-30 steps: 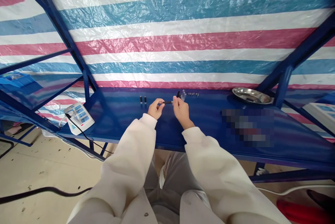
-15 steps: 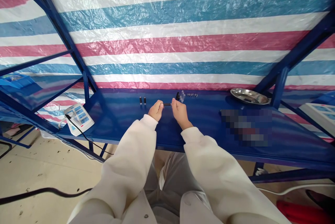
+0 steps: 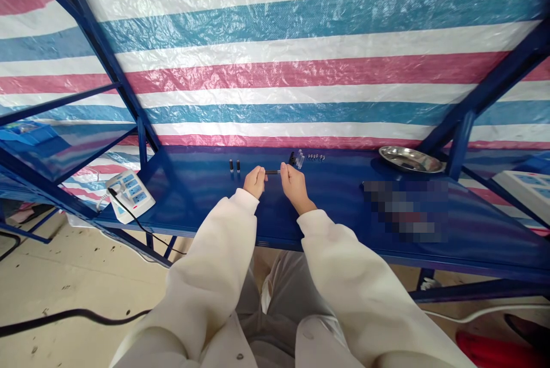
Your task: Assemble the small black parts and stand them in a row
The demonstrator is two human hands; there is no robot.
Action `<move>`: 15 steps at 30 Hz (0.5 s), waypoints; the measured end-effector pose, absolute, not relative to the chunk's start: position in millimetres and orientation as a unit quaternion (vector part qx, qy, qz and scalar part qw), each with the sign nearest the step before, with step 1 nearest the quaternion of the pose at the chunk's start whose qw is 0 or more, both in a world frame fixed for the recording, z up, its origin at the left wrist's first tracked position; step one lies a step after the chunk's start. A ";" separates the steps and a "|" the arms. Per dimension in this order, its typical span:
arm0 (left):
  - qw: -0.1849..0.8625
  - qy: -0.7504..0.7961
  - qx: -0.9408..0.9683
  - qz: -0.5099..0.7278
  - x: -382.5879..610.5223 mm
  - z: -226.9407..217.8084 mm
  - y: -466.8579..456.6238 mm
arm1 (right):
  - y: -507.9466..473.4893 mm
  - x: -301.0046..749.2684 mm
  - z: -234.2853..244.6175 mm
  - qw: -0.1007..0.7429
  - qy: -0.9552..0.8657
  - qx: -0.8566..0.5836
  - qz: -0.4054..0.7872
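A thin dark rod-shaped piece (image 3: 272, 172) is held level between my two hands above the blue bench; its exact kind is too small to tell. My left hand (image 3: 255, 181) is closed on its left end. The fingers of my right hand (image 3: 294, 184) pinch its right end, which shows a pale tip. Two short black cylinders (image 3: 235, 165) with light ends stand side by side left of my left hand. Just beyond my right hand lie small black parts (image 3: 293, 158) and clear plastic pieces (image 3: 299, 158). A row of several small shiny metal parts (image 3: 316, 157) sits beside them.
The blue bench (image 3: 193, 184) carries a white power strip (image 3: 129, 196) with a plugged-in black cable at left. An oval metal dish (image 3: 411, 160) and a blurred-out item (image 3: 406, 210) are at right. Blue frame posts (image 3: 462, 141) and a striped sheet (image 3: 292, 75) bound the back.
My right hand has shifted very slightly left along the dark rod-shaped piece. Both hands keep their hold, and the parts on the bench stay in place.
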State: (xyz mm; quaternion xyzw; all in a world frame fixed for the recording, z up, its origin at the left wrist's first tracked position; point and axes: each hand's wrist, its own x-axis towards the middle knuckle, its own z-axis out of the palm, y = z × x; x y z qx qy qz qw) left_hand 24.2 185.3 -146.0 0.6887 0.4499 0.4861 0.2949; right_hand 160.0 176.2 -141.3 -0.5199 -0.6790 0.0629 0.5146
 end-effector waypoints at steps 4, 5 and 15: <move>0.292 0.451 0.687 0.489 23.9 -146.4 185.6 | 175.3 160.0 -140.0 0.512 -0.678 -0.521 0.083; 0.291 0.452 0.686 0.490 23.8 -146.7 185.8 | 175.2 160.1 -139.8 0.511 -0.679 -0.520 0.089; 0.238 0.473 0.678 0.510 21.7 -150.3 189.5 | 176.9 162.1 -140.4 0.507 -0.695 -0.489 0.143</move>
